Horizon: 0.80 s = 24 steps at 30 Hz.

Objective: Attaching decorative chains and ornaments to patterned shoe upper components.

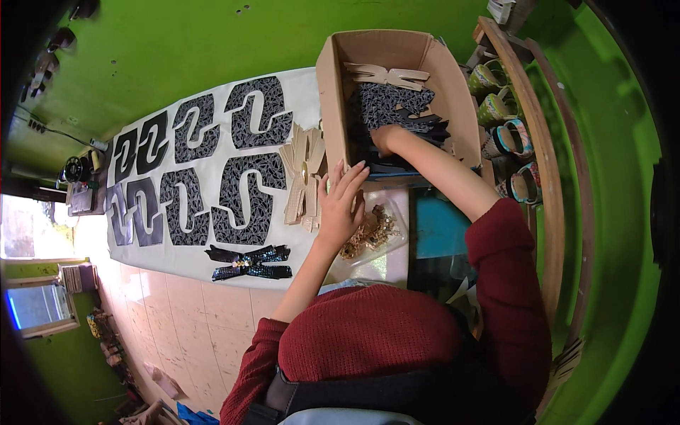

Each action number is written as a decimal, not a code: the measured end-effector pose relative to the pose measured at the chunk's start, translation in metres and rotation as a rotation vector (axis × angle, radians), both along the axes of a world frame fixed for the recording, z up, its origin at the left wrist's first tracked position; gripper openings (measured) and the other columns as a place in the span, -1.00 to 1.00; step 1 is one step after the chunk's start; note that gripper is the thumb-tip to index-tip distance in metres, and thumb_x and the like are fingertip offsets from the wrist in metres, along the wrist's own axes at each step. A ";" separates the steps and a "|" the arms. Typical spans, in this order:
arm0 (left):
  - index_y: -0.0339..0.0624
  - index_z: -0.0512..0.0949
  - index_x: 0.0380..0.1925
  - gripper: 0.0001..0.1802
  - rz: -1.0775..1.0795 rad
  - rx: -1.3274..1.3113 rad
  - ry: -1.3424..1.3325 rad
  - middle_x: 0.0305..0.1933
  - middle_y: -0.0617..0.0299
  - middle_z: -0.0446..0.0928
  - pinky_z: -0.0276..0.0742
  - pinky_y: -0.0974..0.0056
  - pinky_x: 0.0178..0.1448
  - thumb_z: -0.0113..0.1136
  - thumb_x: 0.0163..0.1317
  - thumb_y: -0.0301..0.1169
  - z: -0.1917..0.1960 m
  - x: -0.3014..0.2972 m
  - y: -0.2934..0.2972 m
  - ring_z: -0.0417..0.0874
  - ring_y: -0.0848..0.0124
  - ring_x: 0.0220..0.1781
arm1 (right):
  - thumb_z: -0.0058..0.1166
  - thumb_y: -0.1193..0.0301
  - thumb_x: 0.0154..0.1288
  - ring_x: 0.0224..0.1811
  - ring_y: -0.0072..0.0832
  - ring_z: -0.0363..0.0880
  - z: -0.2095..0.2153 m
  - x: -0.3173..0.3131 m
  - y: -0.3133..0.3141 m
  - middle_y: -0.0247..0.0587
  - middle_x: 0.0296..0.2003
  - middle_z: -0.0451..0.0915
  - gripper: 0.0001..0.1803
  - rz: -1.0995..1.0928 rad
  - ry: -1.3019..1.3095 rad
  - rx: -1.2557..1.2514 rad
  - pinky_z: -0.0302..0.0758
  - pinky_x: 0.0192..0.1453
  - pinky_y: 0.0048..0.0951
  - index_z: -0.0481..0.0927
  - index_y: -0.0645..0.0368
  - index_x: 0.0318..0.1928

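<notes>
"Green walls (248, 42) all round; what about the grip?"
"Can't tell, fingers hidden: the right hand (386, 140) reaches among dark patterned pieces (388, 103) inside the cardboard box (334, 106)."
"And the left hand (343, 202)?"
"Open, at the box's near edge, beside gold-coloured bits (370, 234); slotted cutouts (244, 230) lie leftward on the white-covered table (304, 92)."

The right hand (385, 140) is in a cardboard box (333, 106) among patterned pieces (386, 103), the left hand (343, 205) at its corner.

The brown cardboard box (451, 99) stood open toward the worktop's (188, 262) far right corner. Inside, dark pieces with grey squiggly patterning (382, 103) lay flat, loosely overlapping.
</notes>
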State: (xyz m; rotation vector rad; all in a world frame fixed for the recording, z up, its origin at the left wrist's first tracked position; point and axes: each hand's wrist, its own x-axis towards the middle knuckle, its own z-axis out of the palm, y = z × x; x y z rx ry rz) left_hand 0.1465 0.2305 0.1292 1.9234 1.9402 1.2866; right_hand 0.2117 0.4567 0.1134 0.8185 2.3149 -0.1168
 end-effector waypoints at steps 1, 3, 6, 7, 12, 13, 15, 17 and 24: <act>0.01 0.37 0.16 -0.38 -0.016 -0.010 0.004 0.28 0.27 0.33 -0.08 -0.04 0.37 0.13 0.01 -0.58 0.002 0.001 -0.001 0.15 0.11 0.41 | 0.26 0.26 0.01 0.06 -0.21 0.54 0.005 -0.001 -0.003 -0.10 0.04 0.53 -0.51 0.043 -0.024 -0.014 0.50 0.07 -0.23 0.58 0.16 -0.01; 0.01 0.37 0.16 -0.38 -0.037 -0.002 -0.019 0.28 0.28 0.32 -0.09 -0.04 0.37 0.13 0.01 -0.58 0.002 0.004 0.000 0.13 0.11 0.42 | 0.29 0.22 0.00 0.06 -0.20 0.54 0.005 0.006 -0.005 -0.13 0.02 0.55 -0.49 0.079 -0.049 -0.029 0.50 0.07 -0.22 0.58 0.14 -0.01; 0.02 0.37 0.16 -0.38 -0.052 0.009 0.004 0.28 0.27 0.32 -0.09 -0.04 0.37 0.13 0.01 -0.58 0.003 0.006 0.003 0.12 0.10 0.42 | 0.30 0.22 -0.01 -0.05 -0.21 0.58 -0.002 0.025 0.015 -0.20 -0.15 0.61 -0.59 0.077 0.314 0.061 0.51 0.04 -0.23 0.61 0.15 -0.14; 0.02 0.37 0.16 -0.38 -0.052 0.010 0.005 0.28 0.27 0.32 -0.09 -0.04 0.37 0.13 0.01 -0.58 0.003 0.006 0.004 0.12 0.10 0.42 | 0.31 0.26 -0.03 -0.15 -0.15 0.58 0.004 0.026 0.022 -0.13 -0.25 0.59 -0.59 0.050 0.298 -0.102 0.50 0.02 -0.23 0.54 0.16 -0.18; -0.04 0.37 0.14 -0.42 -0.055 -0.012 -0.065 0.26 0.24 0.33 -0.07 -0.04 0.37 0.15 0.02 -0.53 0.008 0.008 0.005 0.10 0.05 0.43 | 0.20 0.29 0.15 -0.55 -0.43 0.55 0.040 0.041 0.042 -0.25 -0.51 0.46 -0.68 -0.406 0.504 -0.600 0.57 -0.44 -0.44 0.37 0.22 -0.31; -0.04 0.37 0.14 -0.42 -0.049 -0.007 -0.063 0.26 0.24 0.33 -0.07 -0.04 0.37 0.15 0.02 -0.53 0.010 0.008 0.004 0.10 0.05 0.43 | 0.12 0.26 0.23 -0.58 -0.54 0.55 0.050 0.045 0.042 -0.28 -0.53 0.47 -0.69 -0.379 0.657 -0.632 0.50 -0.60 -0.55 0.34 0.22 -0.35; -0.06 0.37 0.14 -0.42 -0.061 0.037 -0.148 0.25 0.23 0.34 -0.03 -0.02 0.36 0.19 0.02 -0.47 0.012 0.011 0.004 0.10 0.02 0.43 | 0.12 0.21 0.25 -0.55 -0.64 0.53 0.075 0.056 0.040 -0.36 -0.46 0.51 -0.66 -0.431 0.909 -0.733 0.51 -0.53 -0.62 0.40 0.23 -0.20; -0.08 0.37 0.14 -0.41 -0.058 0.038 -0.172 0.24 0.20 0.35 -0.02 -0.02 0.36 0.23 0.02 -0.42 0.013 0.010 0.004 0.10 0.01 0.43 | 0.12 0.20 0.25 -0.53 -0.66 0.53 0.102 0.061 0.024 -0.37 -0.43 0.52 -0.63 -0.446 1.050 -0.802 0.52 -0.49 -0.64 0.41 0.23 -0.14; -0.31 0.34 0.11 -0.29 -0.056 0.092 -0.587 0.14 -0.07 0.40 0.19 0.15 0.32 0.40 -0.04 -0.28 0.047 0.011 0.005 0.36 0.12 0.26 | 0.08 0.23 0.30 -0.36 -0.67 0.55 0.152 0.078 -0.056 -0.35 -0.27 0.56 -0.69 -0.684 1.518 -0.760 0.56 -0.33 -0.66 0.43 0.15 -0.08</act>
